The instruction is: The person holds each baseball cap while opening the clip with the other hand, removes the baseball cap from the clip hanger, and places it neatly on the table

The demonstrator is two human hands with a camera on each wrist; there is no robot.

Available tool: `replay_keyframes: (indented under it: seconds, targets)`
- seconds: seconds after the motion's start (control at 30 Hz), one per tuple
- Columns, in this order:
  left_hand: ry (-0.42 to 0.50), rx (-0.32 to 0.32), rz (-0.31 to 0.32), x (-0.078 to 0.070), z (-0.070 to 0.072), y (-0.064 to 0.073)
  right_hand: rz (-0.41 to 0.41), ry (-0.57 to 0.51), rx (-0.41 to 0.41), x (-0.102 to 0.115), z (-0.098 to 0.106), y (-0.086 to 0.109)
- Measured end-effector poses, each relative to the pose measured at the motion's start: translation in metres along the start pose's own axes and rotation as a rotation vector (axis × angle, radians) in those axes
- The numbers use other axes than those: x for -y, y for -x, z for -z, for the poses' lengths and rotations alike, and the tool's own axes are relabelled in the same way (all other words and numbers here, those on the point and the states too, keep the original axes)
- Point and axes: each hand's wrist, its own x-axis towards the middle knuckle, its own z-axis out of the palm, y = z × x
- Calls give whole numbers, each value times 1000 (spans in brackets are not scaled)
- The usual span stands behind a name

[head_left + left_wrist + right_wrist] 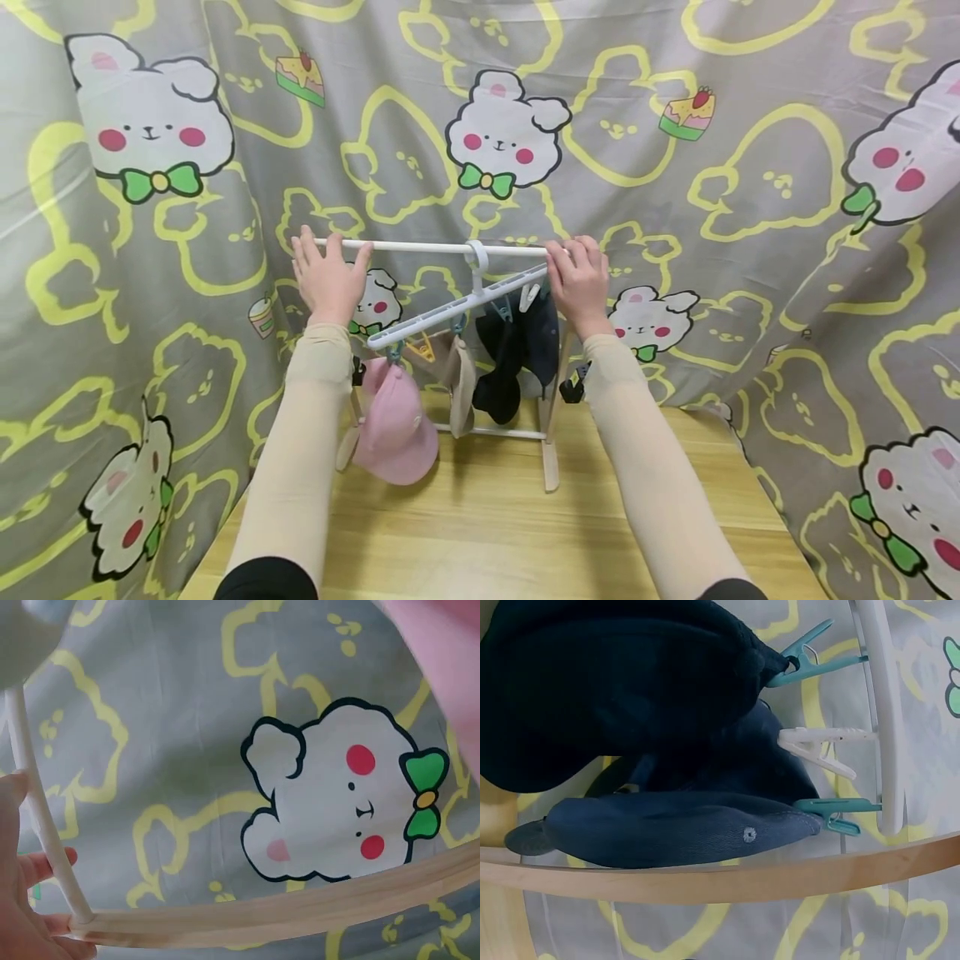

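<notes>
A small wooden rack with a white top rod (420,246) stands on the table. My left hand (327,279) holds the rod's left end, fingers spread; the left wrist view shows fingertips (66,856) around the rod beside the wooden post. At the other end, my right hand (577,279) grips the rod with bent fingers. A pale clip hanger (457,307) hooks over the rod's middle, slanting down to the left. From its clips hang a pink cap (397,429), a beige cap (462,387), a black cap (498,387) and a dark blue cap (682,825).
The wood-grain table (480,533) extends in front of the rack. A patterned grey curtain (637,75) surrounds its back and sides. A yellow clip (422,346) and a white clip (817,742) hang on the hanger. The rack's right post (705,885) runs close beside the blue cap.
</notes>
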Motion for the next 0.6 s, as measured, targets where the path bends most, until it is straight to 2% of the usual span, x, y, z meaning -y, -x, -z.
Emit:
replay_keyframes:
  seconds: [0.23,0.6]
  targets:
    - [-41,6,-54,-3,-3,-1,-9,-19,-11,-8,8,0]
    - [-25,-2,-152,1,-2,1,-25,-24,4,-10,16,2]
